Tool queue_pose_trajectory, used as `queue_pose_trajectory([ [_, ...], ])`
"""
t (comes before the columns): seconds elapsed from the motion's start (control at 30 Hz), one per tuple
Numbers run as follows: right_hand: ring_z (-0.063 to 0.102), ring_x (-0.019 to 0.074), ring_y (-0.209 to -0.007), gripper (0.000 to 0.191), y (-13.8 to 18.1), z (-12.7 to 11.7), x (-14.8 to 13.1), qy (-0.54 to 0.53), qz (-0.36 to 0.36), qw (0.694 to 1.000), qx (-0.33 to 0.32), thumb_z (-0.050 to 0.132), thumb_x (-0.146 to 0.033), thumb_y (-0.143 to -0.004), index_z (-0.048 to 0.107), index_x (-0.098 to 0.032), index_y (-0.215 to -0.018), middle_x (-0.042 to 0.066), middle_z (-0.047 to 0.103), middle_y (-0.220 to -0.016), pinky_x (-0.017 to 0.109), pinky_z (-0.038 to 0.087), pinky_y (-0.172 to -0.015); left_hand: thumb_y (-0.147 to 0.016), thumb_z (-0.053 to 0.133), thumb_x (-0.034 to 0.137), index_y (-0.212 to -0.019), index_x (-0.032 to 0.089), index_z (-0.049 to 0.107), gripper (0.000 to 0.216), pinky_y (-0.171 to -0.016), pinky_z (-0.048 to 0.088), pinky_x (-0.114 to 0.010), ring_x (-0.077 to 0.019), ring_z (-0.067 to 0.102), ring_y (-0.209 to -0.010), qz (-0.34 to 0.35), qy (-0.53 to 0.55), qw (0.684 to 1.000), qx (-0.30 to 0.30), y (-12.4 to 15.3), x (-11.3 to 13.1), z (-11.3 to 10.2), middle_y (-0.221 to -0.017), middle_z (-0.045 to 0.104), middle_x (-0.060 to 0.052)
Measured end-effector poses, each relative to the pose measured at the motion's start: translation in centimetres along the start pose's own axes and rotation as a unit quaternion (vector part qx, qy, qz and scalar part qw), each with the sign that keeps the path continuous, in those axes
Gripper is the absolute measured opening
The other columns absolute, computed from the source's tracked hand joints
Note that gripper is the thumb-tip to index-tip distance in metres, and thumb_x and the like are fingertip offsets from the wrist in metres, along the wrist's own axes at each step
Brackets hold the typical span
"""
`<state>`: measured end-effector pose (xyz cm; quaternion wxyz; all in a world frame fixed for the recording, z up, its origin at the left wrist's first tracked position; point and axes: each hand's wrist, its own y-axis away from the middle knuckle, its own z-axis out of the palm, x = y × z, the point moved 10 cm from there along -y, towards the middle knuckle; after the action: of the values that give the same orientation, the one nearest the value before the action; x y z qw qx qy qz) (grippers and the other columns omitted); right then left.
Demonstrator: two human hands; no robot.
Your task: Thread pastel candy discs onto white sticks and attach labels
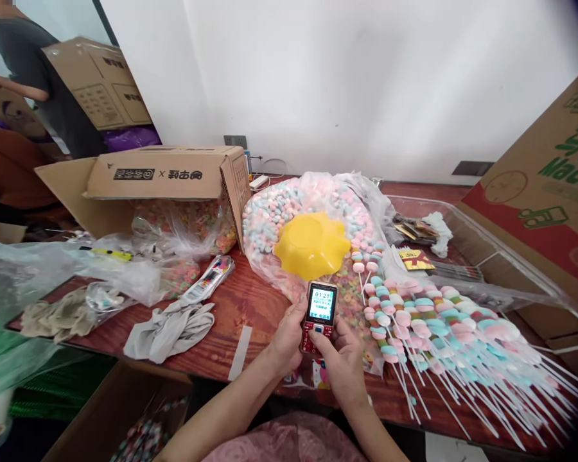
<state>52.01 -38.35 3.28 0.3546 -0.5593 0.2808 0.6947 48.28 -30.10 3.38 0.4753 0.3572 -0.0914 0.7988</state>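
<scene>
White wall (366, 83); seemingly wooden table (248, 295).

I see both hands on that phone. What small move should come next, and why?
Probably a key press by the right hand: its thumb lies over the keypad, the phone has its screen lit, and the left hand steadies the other side.

The worktop (255, 289) is glossy red-brown with a wood grain. From its middle, an opened carton (168, 173) lies at ten o'clock, a clear bag of sweets (264, 215) at twelve, a clear tray (469, 240) at two, sweets on sticks (428, 321) at four, a white strip (241, 353) at seven, and grey gloves (173, 330) at eight.
</scene>
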Motion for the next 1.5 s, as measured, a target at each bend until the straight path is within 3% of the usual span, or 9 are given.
queue_pose_trajectory([
  [0.3,0.067,0.0215,-0.081,0.038,-0.9,0.2,-0.3,0.013,-0.015,1.0,0.009,0.076,-0.04,-0.074,0.065,-0.018,-0.103,0.006,0.074,-0.093,0.034,0.057,-0.074,-0.071,0.078,0.055,-0.104,0.014,0.072,0.052,-0.078,0.053,-0.031,-0.0234,0.07,-0.087,0.015,-0.003,1.0,-0.008,-0.9,1.1,0.6,-0.09,0.074,-0.009],
  [0.7,0.066,0.0192,-0.091,0.052,-0.2,0.8,2.3,-0.103,0.008,0.995,0.003,0.078,-0.031,-0.074,0.061,-0.024,-0.123,0.002,0.072,-0.1,0.032,0.054,-0.081,-0.066,0.082,0.051,-0.095,0.012,0.074,0.049,-0.079,0.051,-0.03,-0.0222,0.068,-0.086,0.001,-0.017,1.0,-0.01,-0.5,0.8,-0.4,-0.087,0.074,-0.008],
  [0.9,0.066,0.0185,-0.092,0.042,0.5,1.0,2.6,-0.123,0.012,0.992,0.015,0.077,-0.026,-0.074,0.065,-0.023,-0.114,0.002,0.073,-0.101,0.031,0.054,-0.082,-0.07,0.081,0.047,-0.099,0.014,0.074,0.045,-0.081,0.05,-0.029,-0.0212,0.067,-0.09,-0.008,-0.033,0.999,0.0,0.0,0.4,-1.3,-0.092,0.074,-0.008],
  [1.17,0.066,0.0168,-0.082,0.045,1.4,0.7,4.9,-0.119,0.046,0.992,0.014,0.079,-0.026,-0.072,0.063,-0.023,-0.114,0.001,0.074,-0.097,0.029,0.053,-0.074,-0.072,0.08,0.048,-0.105,0.014,0.072,0.048,-0.077,0.052,-0.028,-0.0212,0.069,-0.087,-0.024,-0.011,1.0,0.017,0.6,-0.9,-2.7,-0.09,0.075,-0.007],
  [1.3,0.065,0.0163,-0.077,0.035,1.6,0.3,5.6,-0.085,0.046,0.995,0.017,0.078,-0.028,-0.072,0.065,-0.021,-0.104,0.001,0.073,-0.092,0.029,0.053,-0.072,-0.071,0.08,0.047,-0.103,0.014,0.072,0.047,-0.076,0.053,-0.027,-0.0201,0.069,-0.085,-0.024,-0.007,0.999,0.029,0.7,-1.5,-3.6,-0.088,0.075,-0.006],
  [1.5,0.064,0.0162,-0.073,0.035,1.8,-0.5,5.8,-0.037,0.04,0.998,0.034,0.077,-0.031,-0.071,0.066,-0.021,-0.103,0.001,0.073,-0.091,0.029,0.052,-0.069,-0.07,0.08,0.049,-0.099,0.012,0.072,0.048,-0.073,0.053,-0.027,-0.02,0.069,-0.082,-0.03,0.008,0.999,0.025,0.8,-2.1,-3.7,-0.087,0.074,-0.007],
])
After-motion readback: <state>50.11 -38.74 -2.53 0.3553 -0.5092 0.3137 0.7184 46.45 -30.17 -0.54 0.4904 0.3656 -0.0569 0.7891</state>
